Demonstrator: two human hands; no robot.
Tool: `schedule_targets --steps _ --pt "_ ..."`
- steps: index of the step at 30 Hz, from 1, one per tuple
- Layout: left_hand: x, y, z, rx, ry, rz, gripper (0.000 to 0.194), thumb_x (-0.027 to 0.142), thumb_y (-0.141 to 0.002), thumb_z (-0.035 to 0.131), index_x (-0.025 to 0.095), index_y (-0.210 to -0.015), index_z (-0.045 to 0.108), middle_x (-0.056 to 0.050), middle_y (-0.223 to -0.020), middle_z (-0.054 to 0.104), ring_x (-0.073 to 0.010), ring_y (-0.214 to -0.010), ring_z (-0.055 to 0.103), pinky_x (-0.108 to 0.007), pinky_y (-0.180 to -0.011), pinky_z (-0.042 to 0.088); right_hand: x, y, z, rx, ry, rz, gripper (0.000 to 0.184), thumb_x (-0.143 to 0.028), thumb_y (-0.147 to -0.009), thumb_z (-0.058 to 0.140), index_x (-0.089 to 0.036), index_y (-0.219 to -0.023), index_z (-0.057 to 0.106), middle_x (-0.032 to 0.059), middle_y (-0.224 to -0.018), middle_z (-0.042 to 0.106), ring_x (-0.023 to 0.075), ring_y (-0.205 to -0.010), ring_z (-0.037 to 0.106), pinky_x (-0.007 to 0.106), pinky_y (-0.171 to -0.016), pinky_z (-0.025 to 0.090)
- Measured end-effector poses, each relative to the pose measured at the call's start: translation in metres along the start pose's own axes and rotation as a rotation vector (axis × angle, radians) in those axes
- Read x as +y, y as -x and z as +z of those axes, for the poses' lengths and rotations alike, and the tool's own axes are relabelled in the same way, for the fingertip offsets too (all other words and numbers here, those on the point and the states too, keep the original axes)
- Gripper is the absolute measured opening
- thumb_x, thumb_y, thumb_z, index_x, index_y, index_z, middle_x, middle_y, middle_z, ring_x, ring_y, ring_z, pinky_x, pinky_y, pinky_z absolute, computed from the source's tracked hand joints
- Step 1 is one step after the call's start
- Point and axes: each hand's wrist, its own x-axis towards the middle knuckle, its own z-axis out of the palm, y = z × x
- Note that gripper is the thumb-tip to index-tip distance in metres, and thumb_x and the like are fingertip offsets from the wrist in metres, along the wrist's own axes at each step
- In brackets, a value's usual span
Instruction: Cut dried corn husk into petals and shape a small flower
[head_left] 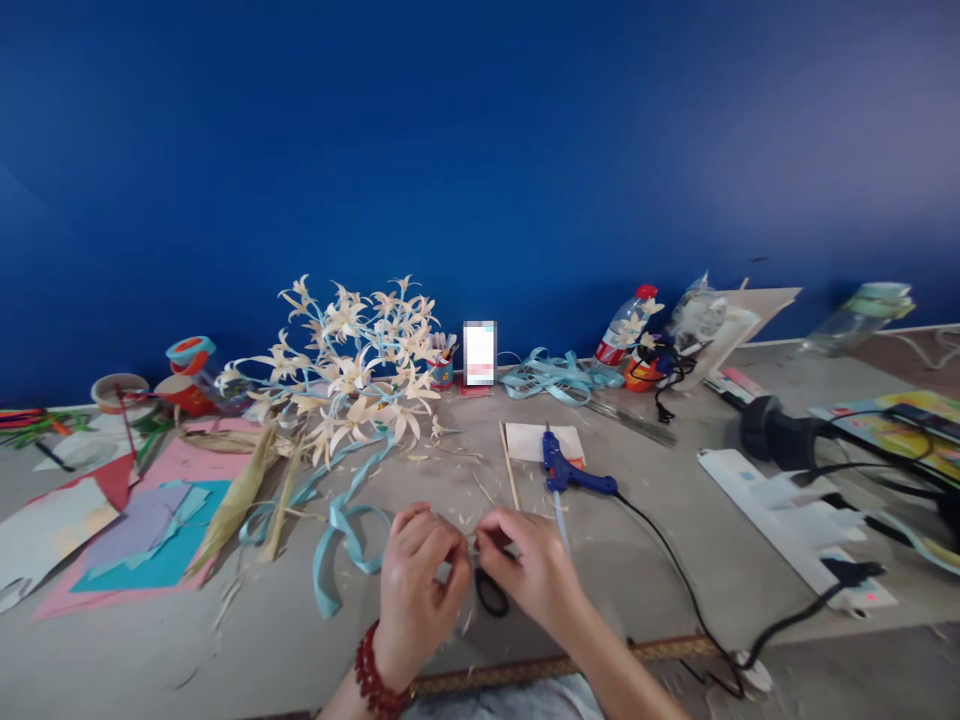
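Occupying the lower centre of the head view are the left hand (424,570) and the right hand (532,565), set close together over the grey table (607,595). The left hand has its fingers curled toward the thumb, with a small gap enclosed. The right hand has its thumb and fingertips drawn nearly together. Whether either grip has hold of a small piece cannot be told, because the fingertips hide the contact area.

A black loop (493,611) (its other end is hidden) lies at lower centre, just below the right fingers. A light-blue ribbon (326,565) curls on the table to the left of the left hand. A red beaded bracelet (367,675) encircles the left wrist.

Right of centre, a blue glue gun (559,465) lies partly over a white card (523,440); its cord (660,538) runs to the lower right. A thin wooden stick (510,465) lies beside the card.

Left of centre, pale flowers (349,315) on blue stems form a spreading cluster. Dried husks (240,500) lie below it, next to coloured paper (142,530). At right, a white power strip (742,495) carries several plugs.
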Motion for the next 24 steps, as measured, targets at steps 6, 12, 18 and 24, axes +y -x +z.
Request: schedule_targets --steps 6,12,18,24 --pt "-0.001 0.001 -0.002 0.027 0.014 -0.036 0.016 0.008 -0.084 0.049 0.021 -0.075 0.053 0.001 -0.065 0.055 -0.0157 -0.062 0.053 -0.043 -0.089 0.045 0.004 0.001 -0.015 0.061 -0.032 0.088 0.010 -0.020 -0.087 0.051 -0.021 -0.085 0.060 -0.0003 -0.072 0.068 0.0144 -0.065 0.064 0.022 -0.062 0.045" --pt "0.001 0.000 0.001 0.009 -0.012 -0.022 0.018 0.009 -0.084 0.047 0.021 -0.073 0.055 0.002 -0.063 0.055 -0.0158 -0.061 0.054 -0.042 -0.089 0.046 -0.013 -0.005 -0.003 -0.074 -0.011 -0.005 0.007 -0.019 -0.085 0.055 -0.021 -0.083 0.061 -0.0007 -0.069 0.068 0.0146 -0.064 0.065 0.022 -0.061 0.044" --pt "-0.001 0.001 -0.002 0.060 0.015 -0.055 0.017 0.008 -0.084 0.048 0.021 -0.074 0.054 0.001 -0.065 0.058 -0.0162 -0.063 0.055 -0.043 -0.089 0.046 0.001 -0.005 -0.013 0.026 0.011 0.055 0.010 -0.017 -0.083 0.053 -0.021 -0.076 0.059 -0.0012 -0.066 0.066 0.0153 -0.062 0.063 0.023 -0.059 0.044" --pt "0.001 0.001 0.002 0.046 0.047 -0.048 0.017 0.008 -0.085 0.049 0.021 -0.075 0.054 0.002 -0.065 0.057 -0.0153 -0.063 0.055 -0.043 -0.090 0.045 -0.008 0.000 -0.008 -0.096 -0.107 0.040 0.007 -0.019 -0.084 0.056 -0.021 -0.088 0.061 -0.0013 -0.072 0.068 0.0132 -0.064 0.064 0.020 -0.061 0.047"
